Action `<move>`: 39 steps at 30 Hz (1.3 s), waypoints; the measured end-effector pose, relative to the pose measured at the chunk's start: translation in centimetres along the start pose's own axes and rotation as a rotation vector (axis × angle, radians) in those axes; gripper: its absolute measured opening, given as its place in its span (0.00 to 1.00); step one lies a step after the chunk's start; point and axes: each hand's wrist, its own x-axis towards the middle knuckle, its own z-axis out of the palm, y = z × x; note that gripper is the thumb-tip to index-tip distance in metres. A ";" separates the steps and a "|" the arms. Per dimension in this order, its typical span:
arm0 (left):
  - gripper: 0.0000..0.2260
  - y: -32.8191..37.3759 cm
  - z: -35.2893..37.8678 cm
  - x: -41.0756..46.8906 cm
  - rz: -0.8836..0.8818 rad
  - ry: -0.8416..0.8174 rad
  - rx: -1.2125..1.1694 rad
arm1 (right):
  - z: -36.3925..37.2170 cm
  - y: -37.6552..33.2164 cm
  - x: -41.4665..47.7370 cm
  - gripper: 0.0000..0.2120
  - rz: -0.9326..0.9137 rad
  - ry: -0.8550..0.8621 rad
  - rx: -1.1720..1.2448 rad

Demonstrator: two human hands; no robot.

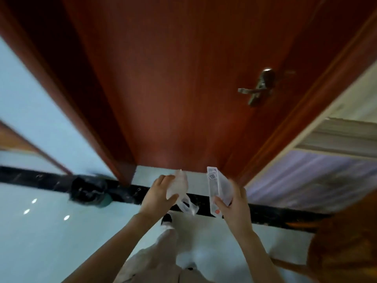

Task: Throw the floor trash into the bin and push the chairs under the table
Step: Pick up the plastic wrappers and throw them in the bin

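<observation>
Your left hand [158, 194] grips a crumpled translucent plastic wrapper [180, 188] — thin, whitish. Your right hand [232, 203] clasps a clear flat package [214, 186] bearing a barcode label, both held before the red-brown door [173, 88].

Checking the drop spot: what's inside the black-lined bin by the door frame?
Cannot tell. The bin is motion-blurred; only its crumpled black liner shows. Both hands hold trash: left hand a plastic bag, right hand a wrapper.

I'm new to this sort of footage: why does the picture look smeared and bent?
Head view: motion blur smears the bin and both hands' trash; the wide lens splays the door edges outward; ceiling lights glare as white spots on the glossy floor.
</observation>
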 end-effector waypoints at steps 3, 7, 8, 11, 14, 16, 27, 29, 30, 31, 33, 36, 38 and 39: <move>0.23 -2.7 -3.5 -3.5 -0.124 0.102 0.025 | 3.2 -3.3 0.2 0.33 -0.078 -0.094 0.011; 0.24 -6.4 -7.3 -8.1 -0.261 0.245 0.042 | 7.4 -7.4 0.3 0.33 -0.219 -0.243 0.013; 0.24 -7.2 -8.0 -9.4 -0.293 0.272 0.043 | 8.3 -8.3 0.2 0.33 -0.249 -0.277 0.008; 0.24 -9.6 -9.7 -12.9 -0.363 0.335 0.053 | 11.3 -10.8 -0.5 0.33 -0.309 -0.356 0.009; 0.23 -12.2 -11.5 -16.0 -0.402 0.358 0.071 | 14.8 -13.4 -1.4 0.31 -0.338 -0.445 0.016; 0.23 -14.2 -13.0 -17.9 -0.430 0.369 0.093 | 17.7 -15.3 -2.0 0.30 -0.368 -0.508 0.029; 0.22 -29.6 -26.3 -27.1 -0.587 0.472 0.111 | 35.8 -25.7 -7.2 0.33 -0.370 -0.584 0.011; 0.22 -32.3 -28.6 -28.1 -0.610 0.469 0.120 | 38.1 -27.2 -7.5 0.33 -0.348 -0.564 0.008; 0.23 -33.5 -29.6 -28.4 -0.622 0.460 0.125 | 39.2 -27.9 -7.4 0.33 -0.335 -0.554 0.010; 0.23 -34.7 -30.5 -28.4 -0.633 0.447 0.127 | 40.1 -28.5 -7.3 0.33 -0.321 -0.549 0.010; 0.23 -36.7 -31.9 -28.0 -0.652 0.420 0.127 | 41.7 -29.6 -6.8 0.33 -0.303 -0.538 -0.003; 0.23 -39.5 -32.9 -25.8 -0.672 0.392 0.101 | 44.0 -30.6 -5.3 0.33 -0.283 -0.526 -0.036; 0.23 -41.2 -33.0 -23.4 -0.675 0.378 0.079 | 46.0 -30.9 -3.5 0.33 -0.269 -0.535 -0.048; 0.23 -42.1 -32.9 -22.1 -0.682 0.367 0.066 | 47.1 -31.0 -2.5 0.33 -0.257 -0.537 -0.056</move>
